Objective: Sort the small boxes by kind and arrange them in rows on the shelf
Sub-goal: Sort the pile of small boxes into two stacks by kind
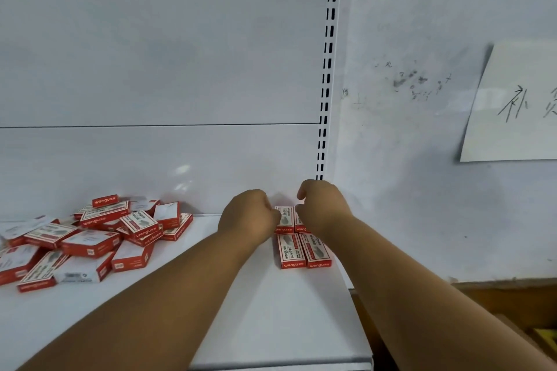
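Observation:
Small red-and-white boxes lie on a white shelf (271, 310). A loose pile of several boxes (90, 238) fills the shelf's left side. At the back right corner, boxes sit flat in two neat rows: a front pair (304, 250) and a back pair (285, 218). My left hand (250, 214) rests against the left side of the back pair with fingers curled. My right hand (322, 205) hovers over the right box of that pair, fingers bent down onto it. Whether either hand grips a box is hidden.
The shelf's white back panel (150, 69) rises behind the boxes, with a slotted upright (327, 69) at its right edge. To the right is a scuffed wall with a taped paper sign (518, 105). Wooden furniture (497, 295) stands below right.

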The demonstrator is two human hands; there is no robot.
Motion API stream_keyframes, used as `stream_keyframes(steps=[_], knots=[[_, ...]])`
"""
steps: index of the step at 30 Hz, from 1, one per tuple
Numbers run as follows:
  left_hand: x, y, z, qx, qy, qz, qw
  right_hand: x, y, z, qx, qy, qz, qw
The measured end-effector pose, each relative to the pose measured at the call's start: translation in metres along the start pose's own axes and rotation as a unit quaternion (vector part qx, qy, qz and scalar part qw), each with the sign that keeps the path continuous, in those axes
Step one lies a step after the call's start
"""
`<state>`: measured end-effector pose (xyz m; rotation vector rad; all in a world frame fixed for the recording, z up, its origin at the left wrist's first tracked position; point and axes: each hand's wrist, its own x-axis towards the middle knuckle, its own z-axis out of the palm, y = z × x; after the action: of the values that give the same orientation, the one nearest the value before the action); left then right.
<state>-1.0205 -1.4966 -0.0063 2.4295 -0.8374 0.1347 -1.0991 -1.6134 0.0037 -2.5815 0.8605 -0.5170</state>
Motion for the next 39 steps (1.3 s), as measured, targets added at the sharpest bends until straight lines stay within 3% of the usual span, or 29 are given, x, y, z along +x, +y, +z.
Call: stream_keyframes(steps=[7, 14, 21, 25, 29, 33, 37, 39], knots=[[-0.027, -0.052, -0.043, 0.042, 0.02, 0.094, 0.994, -0.007, -0.063, 0.016, 0.036, 0.02, -0.074, 0.996], [-0.037, -0.137, -0.112, 0.075, 0.094, 0.118, 0.986, -0.02, -0.153, 0.056, 0.073, 0.009, -0.143, 0.987], [-0.025, -0.202, -0.152, 0.08, 0.029, 0.096, 0.992, -0.035, -0.209, 0.099, 0.027, -0.078, -0.149, 0.985], [-0.018, -0.222, -0.15, 0.061, 0.007, 0.136, 0.989, -0.041, -0.218, 0.102, 0.03, -0.018, -0.148, 0.988], [-0.015, -0.233, -0.151, -0.054, 0.002, 0.15, 0.987, -0.052, -0.219, 0.095, 0.128, 0.036, -0.172, 0.976], [-0.019, -0.237, -0.154, -0.138, 0.076, 0.135, 0.978, -0.057, -0.223, 0.1, 0.147, 0.078, -0.141, 0.976], [-0.029, -0.244, -0.151, -0.24, 0.107, 0.057, 0.963, -0.062, -0.23, 0.104, -0.024, -0.026, -0.026, 0.999], [-0.032, -0.246, -0.15, -0.287, 0.101, 0.025, 0.952, -0.065, -0.235, 0.107, -0.038, -0.056, 0.002, 0.998]])
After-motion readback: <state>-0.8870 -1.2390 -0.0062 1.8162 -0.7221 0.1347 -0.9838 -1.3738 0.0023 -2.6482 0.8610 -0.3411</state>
